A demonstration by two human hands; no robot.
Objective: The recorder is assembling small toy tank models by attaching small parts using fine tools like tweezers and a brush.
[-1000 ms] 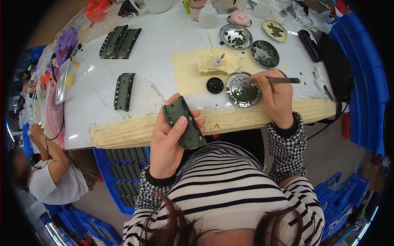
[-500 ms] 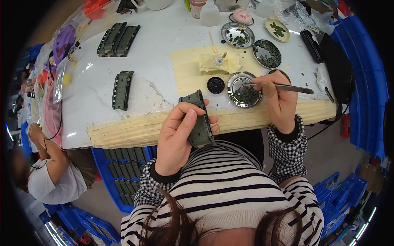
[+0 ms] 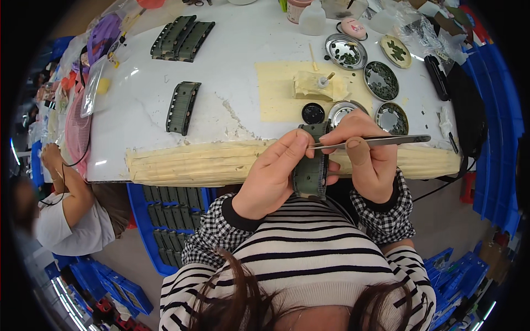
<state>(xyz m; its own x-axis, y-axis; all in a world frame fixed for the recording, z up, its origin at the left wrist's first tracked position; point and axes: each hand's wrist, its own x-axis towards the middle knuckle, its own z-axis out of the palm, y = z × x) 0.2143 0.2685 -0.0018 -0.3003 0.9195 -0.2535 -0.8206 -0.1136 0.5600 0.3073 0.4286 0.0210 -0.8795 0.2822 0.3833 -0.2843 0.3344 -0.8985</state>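
At the left, a co-worker [image 3: 74,226] in a white top sits beside the table [image 3: 138,118], with a pink mesh bag [image 3: 76,135] hanging near one arm. Below the table's near edge, a blue crate [image 3: 142,229] holds rows of dark green pieces [image 3: 172,215]. On the white tabletop, a far-left cluster of curved green parts [image 3: 182,39] lies together, and a single curved part [image 3: 183,108] lies nearer, well apart from it. Pale yellow padding [image 3: 204,163] runs along the near edge. Near the middle, the left hand [image 3: 270,176] holds a green casing [image 3: 311,176] over that edge, thumb and forefinger drawn together at its upper part and other fingertips showing past its right side. The right hand [image 3: 367,157] pinches metal tweezers [image 3: 386,141], which slant across the casing with the tip at the left thumb and forefinger; whether the tip grips anything is too small to tell. Just beyond stand a small black pot [image 3: 313,113] and a yellow-wrapped block [image 3: 312,88]. A steel dish [image 3: 335,117] is partly hidden behind the right hand. Farther off, a silver dish [image 3: 337,39] holds small dark bits, as does a round tray [image 3: 365,81] to its right; a cream plate [image 3: 406,58] carries green scraps. At the far right lies a long black case [image 3: 438,77], with blue bins [image 3: 497,138] beyond the table's side.
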